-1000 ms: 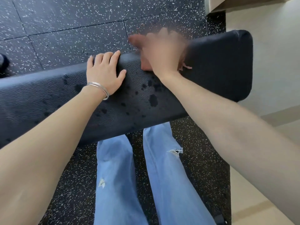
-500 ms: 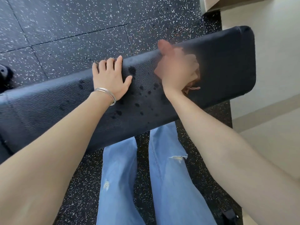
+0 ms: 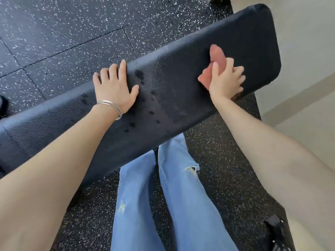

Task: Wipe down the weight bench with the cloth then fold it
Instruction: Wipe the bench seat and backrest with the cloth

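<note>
A black padded weight bench (image 3: 181,57) runs from lower left to upper right across the view, with dark wet spots near its middle. My right hand (image 3: 224,80) presses a pink cloth (image 3: 215,57) flat on the pad near the bench's right end; most of the cloth is hidden under the palm. My left hand (image 3: 114,87) lies flat on the pad with its fingers curled over the far edge and silver bangles on the wrist. It holds nothing.
Black speckled rubber floor tiles (image 3: 63,33) lie beyond and under the bench. My legs in light blue jeans (image 3: 163,196) stand against the near side. A pale wall and floor (image 3: 308,51) run along the right. A dark object (image 3: 277,232) sits at bottom right.
My right hand has slid the cloth to the right along the pad, leaving fewer wet spots near the middle. The left hand has kept its place on the bench.
</note>
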The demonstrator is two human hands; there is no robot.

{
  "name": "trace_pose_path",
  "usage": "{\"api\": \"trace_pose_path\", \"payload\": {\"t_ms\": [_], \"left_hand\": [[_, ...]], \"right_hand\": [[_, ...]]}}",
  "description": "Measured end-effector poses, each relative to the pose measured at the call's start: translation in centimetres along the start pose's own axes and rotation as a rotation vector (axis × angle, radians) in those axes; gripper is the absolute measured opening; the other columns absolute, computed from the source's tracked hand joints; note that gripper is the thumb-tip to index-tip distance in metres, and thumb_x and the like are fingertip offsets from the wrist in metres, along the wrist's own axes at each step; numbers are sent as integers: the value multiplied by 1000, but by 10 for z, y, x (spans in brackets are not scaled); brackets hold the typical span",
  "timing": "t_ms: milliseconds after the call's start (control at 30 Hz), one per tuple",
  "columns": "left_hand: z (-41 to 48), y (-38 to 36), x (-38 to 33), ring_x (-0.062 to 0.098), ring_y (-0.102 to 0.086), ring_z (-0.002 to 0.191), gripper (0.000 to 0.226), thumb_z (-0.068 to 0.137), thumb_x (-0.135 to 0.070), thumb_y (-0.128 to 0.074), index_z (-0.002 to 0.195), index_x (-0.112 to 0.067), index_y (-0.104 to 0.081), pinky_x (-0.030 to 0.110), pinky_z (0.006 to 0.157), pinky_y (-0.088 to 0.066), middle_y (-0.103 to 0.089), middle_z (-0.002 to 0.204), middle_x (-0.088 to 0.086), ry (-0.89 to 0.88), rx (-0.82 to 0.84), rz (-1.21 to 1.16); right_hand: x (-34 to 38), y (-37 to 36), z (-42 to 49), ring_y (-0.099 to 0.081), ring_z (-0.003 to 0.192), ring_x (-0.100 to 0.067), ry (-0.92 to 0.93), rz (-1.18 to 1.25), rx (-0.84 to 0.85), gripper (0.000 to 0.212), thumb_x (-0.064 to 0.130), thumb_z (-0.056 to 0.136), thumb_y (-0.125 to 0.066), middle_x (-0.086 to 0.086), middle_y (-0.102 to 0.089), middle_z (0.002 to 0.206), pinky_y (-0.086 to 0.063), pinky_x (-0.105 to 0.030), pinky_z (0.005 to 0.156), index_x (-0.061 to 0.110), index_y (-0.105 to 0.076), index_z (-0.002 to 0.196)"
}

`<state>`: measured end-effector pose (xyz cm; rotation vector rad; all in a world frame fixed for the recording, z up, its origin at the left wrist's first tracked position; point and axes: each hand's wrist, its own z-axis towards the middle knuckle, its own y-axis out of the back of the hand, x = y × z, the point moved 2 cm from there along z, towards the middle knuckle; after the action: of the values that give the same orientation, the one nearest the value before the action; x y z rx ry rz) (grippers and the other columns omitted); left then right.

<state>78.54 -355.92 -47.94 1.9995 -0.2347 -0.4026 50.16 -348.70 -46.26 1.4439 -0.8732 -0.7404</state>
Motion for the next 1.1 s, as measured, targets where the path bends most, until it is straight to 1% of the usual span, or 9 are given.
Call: {"api": "trace_pose_path", "payload": {"t_ms": [100, 367, 467, 600, 667, 733, 900, 1000, 1100], "left_hand": [[1, 2, 0, 40, -34, 126, 74, 89, -51, -42, 148, -11, -19, 52, 108, -23, -33, 145, 17, 4, 6, 3], [1, 6, 3, 39, -36, 126, 73, 89, -48, -47, 147, -12, -23, 50, 107, -24, -37, 143, 16, -5, 10, -26], [1, 7, 1, 39, -36, 127, 72, 89, -48, -46, 147, -12, -23, 50, 108, -23, -37, 143, 17, 3, 16, -24], [2, 8, -6, 40, -35, 126, 71, 89, -48, -46, 146, -11, -25, 53, 109, -21, -37, 142, 18, 61, 28, -43], [5, 8, -10, 41, -35, 126, 70, 89, -48, -46, 145, -10, -26, 55, 110, -19, -37, 141, 19, 105, 36, -52], [9, 9, -14, 41, -35, 126, 69, 90, -49, -45, 145, -10, -27, 56, 110, -19, -38, 140, 20, 136, 50, -62], [24, 13, -29, 41, -37, 125, 69, 91, -49, -43, 144, -8, -28, 54, 109, -21, -40, 138, 22, 164, 81, -67], [27, 13, -34, 40, -37, 125, 68, 91, -48, -44, 144, -7, -30, 53, 108, -22, -41, 138, 22, 142, 78, -77], [28, 13, -34, 40, -40, 123, 67, 91, -47, -45, 143, -7, -32, 51, 107, -25, -44, 136, 21, 128, 56, -68]], "right_hand": [[48, -7, -25, -44, 106, -34, 105, -64, 0, 41, 54, 89, -42, -10, -48, 119, -41, -49, 84, 29, -50, 121], [-4, 5, -121, -61, 77, -30, 1327, -74, 125, 32, 40, 68, -57, -8, -66, 90, -46, -39, 67, 28, -71, 95], [-44, 10, -74, -59, 82, -33, 1170, -124, 114, 31, 36, 67, -70, -9, -63, 92, -47, -43, 69, 27, -70, 97], [-35, 9, -14, -48, 99, -33, 352, -102, 122, 32, 42, 85, -57, -9, -51, 108, -42, -47, 82, 27, -57, 113], [-4, 5, 0, -44, 107, -32, 103, -65, 88, 36, 47, 91, -48, -9, -48, 117, -41, -48, 84, 27, -52, 121], [30, 2, 1, -44, 108, -32, 230, -113, 73, 38, 49, 92, -44, -10, -47, 118, -41, -49, 82, 25, -51, 121], [102, 1, -21, -45, 109, -32, 1020, -247, 182, 37, 47, 88, -42, -8, -48, 122, -34, -42, 79, 31, -50, 120], [113, 5, 11, -45, 106, -27, 1037, -194, 250, 31, 47, 86, -46, -4, -47, 118, -34, -39, 79, 32, -54, 112], [98, 8, 81, -43, 110, -26, 793, -151, 250, 29, 47, 87, -50, -4, -45, 119, -35, -42, 87, 31, -56, 111]]}}
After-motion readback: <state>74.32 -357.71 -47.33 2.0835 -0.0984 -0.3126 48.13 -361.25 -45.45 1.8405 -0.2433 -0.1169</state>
